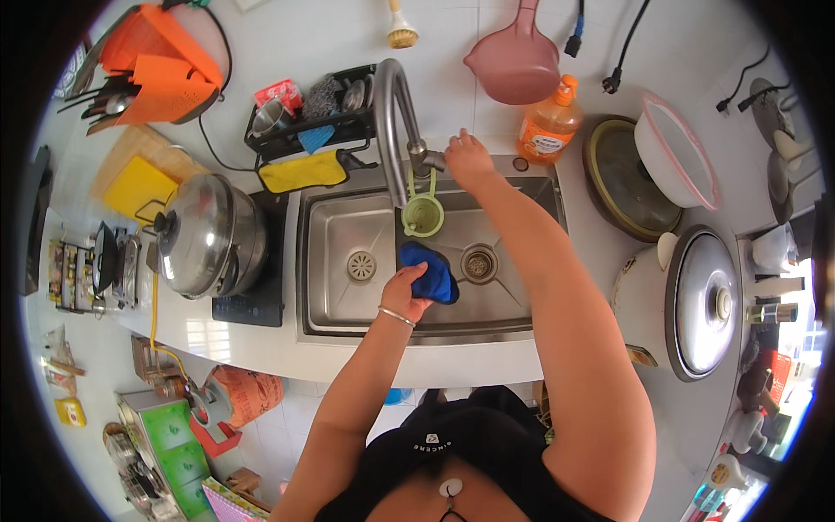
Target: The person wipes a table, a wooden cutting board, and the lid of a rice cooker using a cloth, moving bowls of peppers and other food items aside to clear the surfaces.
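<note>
My left hand [407,294] is closed around a folded blue cloth [432,280] with a dark edge, held over the divider of the double-bowl steel sink [335,228]. My right hand [468,160] reaches to the lever at the base of the grey gooseneck faucet [390,113]. Its fingers look loosely spread beside the lever, and whether they touch it I cannot tell. A light green strainer [424,215] hangs below the faucet base, between the two bowls. No running water shows under the spout.
Behind the sink stand a black rack [348,126] with a yellow cloth [304,171] and an orange soap bottle [550,122]. A steel pot [213,233] sits on the left cooktop. To the right are a large lidded pot [687,296], a dark lid [632,178] and a white basin [680,150].
</note>
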### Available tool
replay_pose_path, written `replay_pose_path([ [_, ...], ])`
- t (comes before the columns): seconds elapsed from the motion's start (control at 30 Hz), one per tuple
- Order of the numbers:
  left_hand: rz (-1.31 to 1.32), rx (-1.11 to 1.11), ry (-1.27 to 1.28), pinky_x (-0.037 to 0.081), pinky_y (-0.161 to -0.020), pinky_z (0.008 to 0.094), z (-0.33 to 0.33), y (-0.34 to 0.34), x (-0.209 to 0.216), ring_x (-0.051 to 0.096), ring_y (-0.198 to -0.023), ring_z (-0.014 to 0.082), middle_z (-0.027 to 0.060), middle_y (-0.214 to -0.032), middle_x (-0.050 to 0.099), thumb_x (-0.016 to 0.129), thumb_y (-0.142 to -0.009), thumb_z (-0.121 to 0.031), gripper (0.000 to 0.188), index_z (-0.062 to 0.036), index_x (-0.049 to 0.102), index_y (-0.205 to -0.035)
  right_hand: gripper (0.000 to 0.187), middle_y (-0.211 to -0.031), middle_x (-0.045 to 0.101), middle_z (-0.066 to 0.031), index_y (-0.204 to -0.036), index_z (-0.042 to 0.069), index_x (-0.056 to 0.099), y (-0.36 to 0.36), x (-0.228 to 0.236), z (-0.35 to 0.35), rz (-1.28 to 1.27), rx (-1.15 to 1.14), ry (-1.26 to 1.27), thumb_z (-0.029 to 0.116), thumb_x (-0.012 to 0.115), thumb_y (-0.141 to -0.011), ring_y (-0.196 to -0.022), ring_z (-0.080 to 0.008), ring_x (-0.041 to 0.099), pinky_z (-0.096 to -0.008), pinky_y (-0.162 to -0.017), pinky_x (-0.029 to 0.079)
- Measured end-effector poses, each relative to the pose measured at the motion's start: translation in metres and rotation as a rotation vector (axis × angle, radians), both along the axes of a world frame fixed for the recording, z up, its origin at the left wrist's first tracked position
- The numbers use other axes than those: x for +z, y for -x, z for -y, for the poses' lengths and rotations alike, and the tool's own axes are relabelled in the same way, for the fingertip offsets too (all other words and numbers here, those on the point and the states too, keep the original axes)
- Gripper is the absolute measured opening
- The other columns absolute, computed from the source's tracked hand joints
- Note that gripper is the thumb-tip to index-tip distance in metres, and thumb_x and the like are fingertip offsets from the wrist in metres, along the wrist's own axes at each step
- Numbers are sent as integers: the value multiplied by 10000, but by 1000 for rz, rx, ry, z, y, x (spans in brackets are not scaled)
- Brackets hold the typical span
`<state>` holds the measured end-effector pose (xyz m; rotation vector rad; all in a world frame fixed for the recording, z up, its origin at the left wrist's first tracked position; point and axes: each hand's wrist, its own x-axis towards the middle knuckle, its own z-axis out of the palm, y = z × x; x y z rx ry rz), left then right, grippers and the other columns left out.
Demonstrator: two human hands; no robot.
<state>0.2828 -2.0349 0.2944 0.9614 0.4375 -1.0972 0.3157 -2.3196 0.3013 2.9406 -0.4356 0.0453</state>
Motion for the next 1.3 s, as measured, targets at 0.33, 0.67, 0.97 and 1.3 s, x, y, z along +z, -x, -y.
replay_pose_path([
  [0.33,22,77,-164,397,-868,532,23,-24,-29,562,-1054,281,71,-1147,591,606,-839,-54,342,-115,515,-1164,279,-1117,647,-164,-993,19,678,41,-4,-73,581,98,-736,4,564,-739,-1126,-334,576,-414,-930,479],
  [0.67,-56,35,19,472,-846,537,31,-22,-35,590,-1021,309,121,-1140,586,475,-869,-16,362,-77,508,-1224,410,-1033,696,-122,-1079,-2,665,51,84,-110,337,298,-2111,-29,452,-730,-1097,-209,575,-327,-1014,367],
  [0.97,-132,100,4,447,-919,542,38,-26,-43,582,-1061,325,144,-1122,602,480,-892,-11,241,-20,547,-1124,624,-1112,645,-146,-1173,-29,573,49,121,-99,371,243,-2173,-39,405,-572,-1086,-205,560,-328,-1002,371],
  [1.3,-58,86,10,457,-926,510,47,-9,-22,596,-1013,309,133,-1111,604,594,-808,40,318,-9,561,-1121,483,-915,638,-83,-1047,-25,613,86,123,-57,456,136,-2088,-25,428,-600,-905,-181,576,-302,-932,387],
])
